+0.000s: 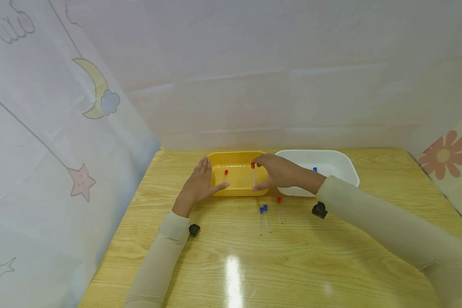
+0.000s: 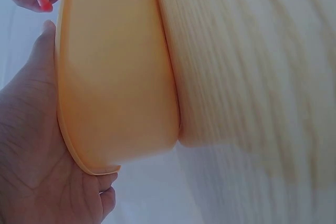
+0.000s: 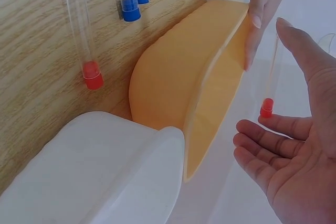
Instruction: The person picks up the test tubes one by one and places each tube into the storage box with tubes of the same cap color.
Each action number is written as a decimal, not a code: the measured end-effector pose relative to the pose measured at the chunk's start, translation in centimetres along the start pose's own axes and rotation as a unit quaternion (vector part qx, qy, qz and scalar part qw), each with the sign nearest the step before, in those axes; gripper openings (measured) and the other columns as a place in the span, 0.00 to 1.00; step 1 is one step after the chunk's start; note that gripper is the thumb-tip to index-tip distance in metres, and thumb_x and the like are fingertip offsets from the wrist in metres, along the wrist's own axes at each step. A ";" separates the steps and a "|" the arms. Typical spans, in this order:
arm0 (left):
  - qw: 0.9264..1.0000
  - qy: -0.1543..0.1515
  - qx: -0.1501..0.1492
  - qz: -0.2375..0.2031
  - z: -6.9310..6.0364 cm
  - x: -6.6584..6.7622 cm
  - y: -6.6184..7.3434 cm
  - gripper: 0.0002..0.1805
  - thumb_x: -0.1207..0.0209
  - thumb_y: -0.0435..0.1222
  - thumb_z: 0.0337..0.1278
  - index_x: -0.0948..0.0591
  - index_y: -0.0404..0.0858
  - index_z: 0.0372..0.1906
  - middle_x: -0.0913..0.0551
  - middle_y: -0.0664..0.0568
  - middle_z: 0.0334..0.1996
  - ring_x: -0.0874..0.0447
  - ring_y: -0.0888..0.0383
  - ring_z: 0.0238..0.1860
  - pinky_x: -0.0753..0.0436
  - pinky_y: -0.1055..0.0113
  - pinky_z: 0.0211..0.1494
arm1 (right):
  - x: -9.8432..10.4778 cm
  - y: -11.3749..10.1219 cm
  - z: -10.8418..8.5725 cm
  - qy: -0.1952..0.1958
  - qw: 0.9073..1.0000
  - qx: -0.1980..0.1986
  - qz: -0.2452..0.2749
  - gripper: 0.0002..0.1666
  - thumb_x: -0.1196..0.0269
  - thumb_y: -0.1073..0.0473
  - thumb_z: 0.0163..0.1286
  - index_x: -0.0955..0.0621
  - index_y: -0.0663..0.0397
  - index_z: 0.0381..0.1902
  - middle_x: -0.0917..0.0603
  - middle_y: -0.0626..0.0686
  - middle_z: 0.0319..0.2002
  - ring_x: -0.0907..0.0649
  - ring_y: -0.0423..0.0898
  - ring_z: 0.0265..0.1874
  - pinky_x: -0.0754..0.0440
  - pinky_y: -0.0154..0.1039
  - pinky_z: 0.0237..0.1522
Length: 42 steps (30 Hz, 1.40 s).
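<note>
My right hand [image 1: 279, 170] holds a red-capped test tube [image 1: 253, 176] above the yellow tray [image 1: 235, 192]. The right wrist view shows the tube's capped end [image 3: 266, 107] at a fingertip and its other end at the thumb. At the tray's left end rests my left hand [image 1: 198, 184], fingers straight along the rim and thumb stretched over the front edge. Inside the yellow tray is another red-capped tube [image 1: 226, 173]. Two blue-capped tubes [image 1: 261, 222] and a red-capped tube [image 1: 281, 211] lie on the table in front of the trays.
Right beside the yellow tray stands a white tray [image 1: 339, 164], partly behind my right forearm. A blue cap [image 1: 315, 170] shows inside it. Both trays stand near the back edge of the wooden table [image 1: 200, 261], before a hanging cloth [image 1: 273, 107].
</note>
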State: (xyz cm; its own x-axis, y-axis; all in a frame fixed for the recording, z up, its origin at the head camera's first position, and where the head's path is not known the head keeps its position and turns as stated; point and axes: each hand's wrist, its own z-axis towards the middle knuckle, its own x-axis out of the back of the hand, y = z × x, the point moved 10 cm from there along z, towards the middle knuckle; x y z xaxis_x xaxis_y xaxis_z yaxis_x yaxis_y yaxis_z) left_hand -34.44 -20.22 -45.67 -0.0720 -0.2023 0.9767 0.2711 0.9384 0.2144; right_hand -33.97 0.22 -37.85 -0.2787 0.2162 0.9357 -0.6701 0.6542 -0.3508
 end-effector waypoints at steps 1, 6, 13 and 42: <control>1.000 0.000 0.000 0.000 0.0 0.0 0.0 0.65 0.59 0.77 0.60 0.61 0.28 0.80 0.67 0.38 0.81 0.68 0.45 0.82 0.60 0.53 0.81 | -0.1 0.1 0.1 -0.002 1.000 -0.003 0.001 0.58 0.31 0.25 0.57 0.29 0.59 0.71 0.21 0.60 0.62 0.23 0.57 0.62 0.24 0.56 0.63; 1.000 0.001 0.001 -0.004 0.0 -0.1 -0.1 0.65 0.58 0.76 0.61 0.61 0.28 0.80 0.65 0.37 0.81 0.70 0.46 0.82 0.60 0.53 0.81 | -0.2 0.1 0.4 0.000 1.000 0.001 0.003 0.60 0.33 0.23 0.56 0.29 0.60 0.72 0.21 0.60 0.62 0.23 0.58 0.62 0.24 0.56 0.63; 1.000 0.001 0.003 -0.011 -0.1 0.0 0.0 0.66 0.59 0.77 0.60 0.61 0.29 0.80 0.67 0.38 0.81 0.72 0.48 0.81 0.61 0.53 0.81 | 0.1 0.1 1.1 0.013 1.000 0.006 0.008 0.60 0.31 0.23 0.56 0.30 0.61 0.72 0.21 0.60 0.61 0.22 0.58 0.60 0.21 0.55 0.59; 1.000 0.009 0.000 0.001 -0.1 0.0 -0.3 0.67 0.63 0.80 0.57 0.61 0.28 0.80 0.66 0.37 0.81 0.68 0.45 0.82 0.59 0.52 0.81 | -0.5 -0.5 3.3 0.017 1.000 0.004 0.004 0.58 0.28 0.29 0.56 0.29 0.65 0.70 0.20 0.62 0.60 0.21 0.58 0.59 0.22 0.54 0.62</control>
State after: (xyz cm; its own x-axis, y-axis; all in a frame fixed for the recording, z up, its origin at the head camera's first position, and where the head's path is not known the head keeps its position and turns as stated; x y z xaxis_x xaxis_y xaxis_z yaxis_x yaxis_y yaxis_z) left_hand -34.41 -20.54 -45.72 -0.0536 -0.2053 0.9772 0.2716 0.9387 0.2121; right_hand -35.81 -2.61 -38.27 -0.2607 0.2453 0.9337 -0.6732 0.6471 -0.3579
